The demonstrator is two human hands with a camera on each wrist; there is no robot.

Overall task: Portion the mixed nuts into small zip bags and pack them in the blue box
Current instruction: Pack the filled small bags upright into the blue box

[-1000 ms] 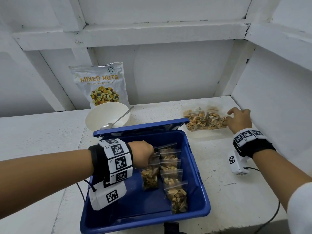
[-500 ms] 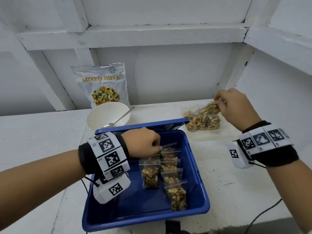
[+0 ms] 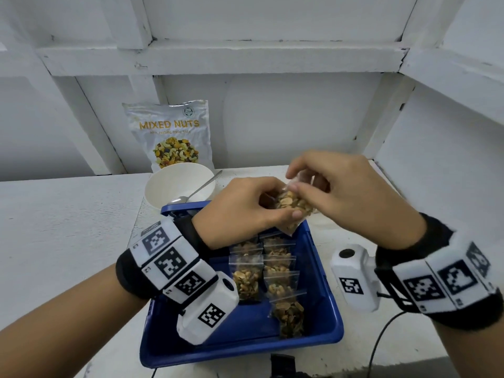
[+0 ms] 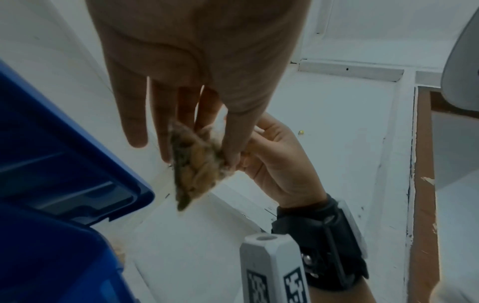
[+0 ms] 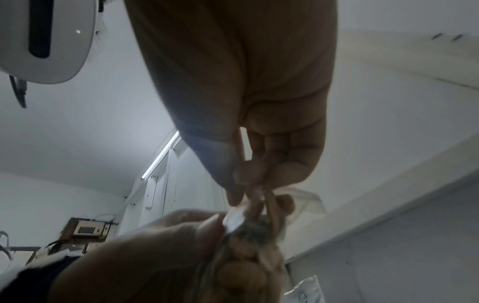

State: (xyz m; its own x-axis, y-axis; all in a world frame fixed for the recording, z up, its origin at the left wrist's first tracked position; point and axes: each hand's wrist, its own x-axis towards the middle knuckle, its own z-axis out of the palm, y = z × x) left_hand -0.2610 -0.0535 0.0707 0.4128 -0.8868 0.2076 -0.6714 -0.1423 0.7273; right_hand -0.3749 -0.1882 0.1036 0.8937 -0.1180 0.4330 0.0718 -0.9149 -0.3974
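Both hands hold one small zip bag of nuts (image 3: 293, 207) in the air above the far rim of the blue box (image 3: 334, 320). My left hand (image 3: 253, 208) pinches its lower part between thumb and fingers. My right hand (image 3: 327, 184) pinches its top edge. The left wrist view shows the same zip bag (image 4: 193, 164) hanging from my left hand's fingers (image 4: 160, 123), with the right hand (image 4: 274, 162) meeting it. In the right wrist view the zip bag (image 5: 249, 246) sits between both hands. Several filled bags (image 3: 275, 271) lie in rows inside the box.
A mixed nuts pouch (image 3: 169, 135) leans on the back wall. A white bowl (image 3: 177, 184) with a spoon (image 3: 199, 188) stands in front of it, just behind the box. White walls close in at the back and right. A black cable (image 3: 381, 339) runs off the front edge.
My right hand lifted a filled bag from the pile at the back right and brought it left over the box. My left hand rose out of the box and took hold of it too.
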